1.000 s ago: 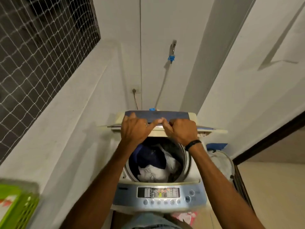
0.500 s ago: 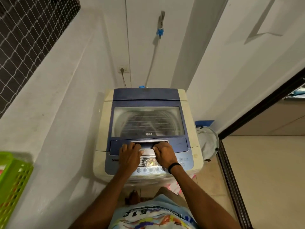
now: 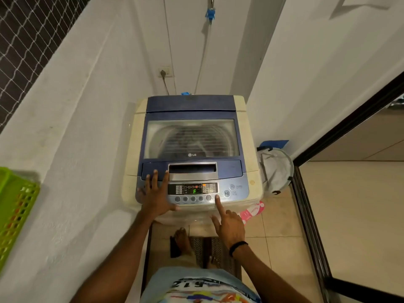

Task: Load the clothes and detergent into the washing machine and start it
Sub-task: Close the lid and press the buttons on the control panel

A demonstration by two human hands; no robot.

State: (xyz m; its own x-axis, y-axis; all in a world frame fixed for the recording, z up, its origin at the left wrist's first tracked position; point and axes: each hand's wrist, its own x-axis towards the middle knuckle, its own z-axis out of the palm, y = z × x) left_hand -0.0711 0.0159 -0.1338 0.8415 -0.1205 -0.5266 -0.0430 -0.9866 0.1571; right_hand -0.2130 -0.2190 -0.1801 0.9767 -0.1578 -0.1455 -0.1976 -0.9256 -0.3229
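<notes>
One washing machine point(image 3: 192, 149) is seen in the corner, its lid point(image 3: 192, 136) shut flat; the load beneath the glass cannot be made out. One control panel point(image 3: 193, 191) is lit, with a green figure shown and five round buttons point(image 3: 193, 198) counted in a row. Two hands are noted: the left hand point(image 3: 156, 193) is laid flat, fingers spread, on the panel's left end, grasping nothing; the right hand point(image 3: 229, 224) is curled with only the forefinger extended, its tip touching the panel just right of the button row. One green basket point(image 3: 15, 211) is recorded at the left, one grey laundry bag point(image 3: 275, 169) on the floor at the right.
</notes>
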